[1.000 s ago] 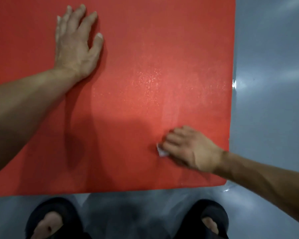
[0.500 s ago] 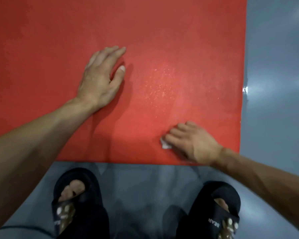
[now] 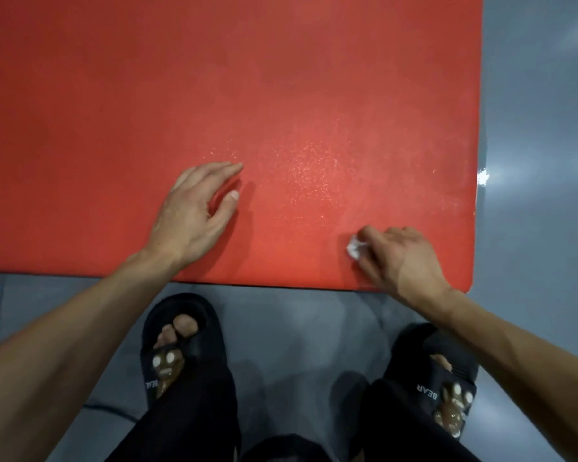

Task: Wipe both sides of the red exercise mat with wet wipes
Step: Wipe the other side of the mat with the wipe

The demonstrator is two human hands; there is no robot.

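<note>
You've got a finely grainy red mat, damp-shiny near the crumpled white wipe; beside it, glossy grey floor.

Dim, soft overhead light; wet glints speckle the mat, glare streaks the floor, hands cast soft shadows, edges bend slightly.

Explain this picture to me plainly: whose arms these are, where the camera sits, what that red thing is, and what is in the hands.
There is no machine here. A person wears a camera on the head, so the view looks down along their own arms. The red exercise mat lies flat on a grey floor, with the person's black slippers just below its near edge. The left hand rests on the mat with fingers fairly straight, holding nothing. The right hand has a crumpled white wet wipe in its grip, down on the mat near the near right corner. The shiny speckles between the hands look like moisture.
</note>
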